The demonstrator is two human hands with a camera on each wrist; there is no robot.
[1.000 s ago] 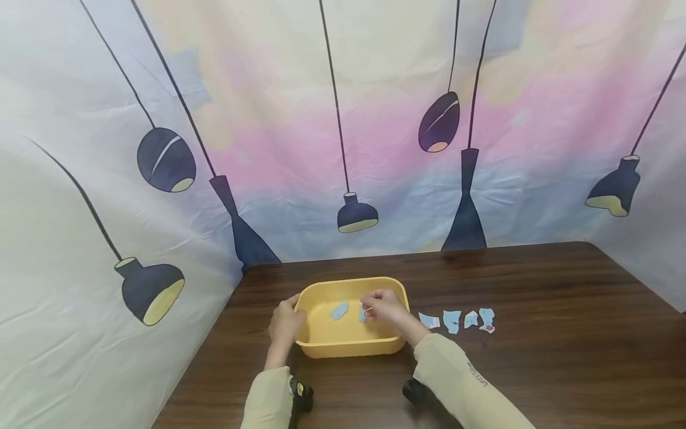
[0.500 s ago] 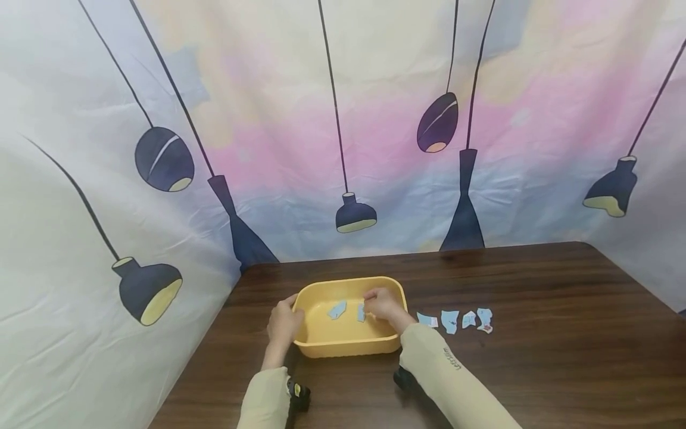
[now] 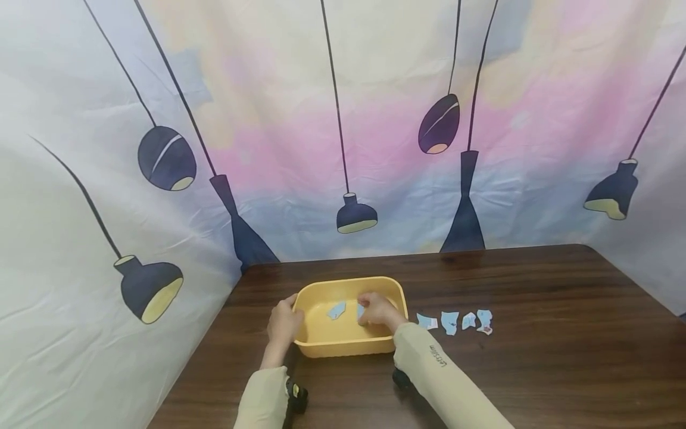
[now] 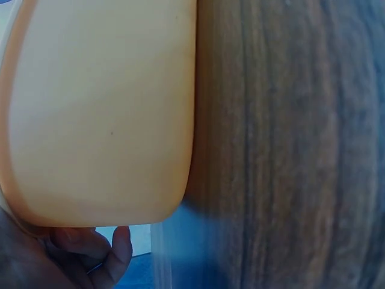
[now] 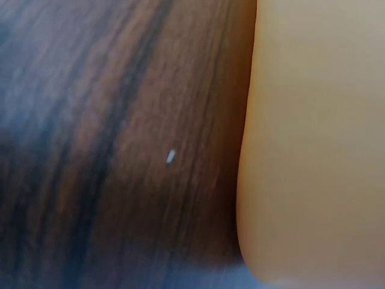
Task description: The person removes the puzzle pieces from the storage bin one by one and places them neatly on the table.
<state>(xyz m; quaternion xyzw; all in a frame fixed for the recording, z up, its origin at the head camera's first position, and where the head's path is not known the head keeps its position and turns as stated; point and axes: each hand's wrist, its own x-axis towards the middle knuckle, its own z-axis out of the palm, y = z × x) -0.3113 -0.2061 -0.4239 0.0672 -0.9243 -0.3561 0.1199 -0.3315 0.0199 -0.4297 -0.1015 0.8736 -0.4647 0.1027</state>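
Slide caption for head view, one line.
Left hand grips yellow tray; right hand at one of two blue scraps inside; four more scraps alongside.

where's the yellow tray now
In the head view, the yellow tray sits on the table, left of four light-blue pieces, the left hand at its left end.

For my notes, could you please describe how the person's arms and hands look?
The left sleeve and right sleeve are pale cream, with dark lettering on the right one. A black device with a yellow patch sits beside the left sleeve, another black device beside the right. The left hand and right hand are gloveless.
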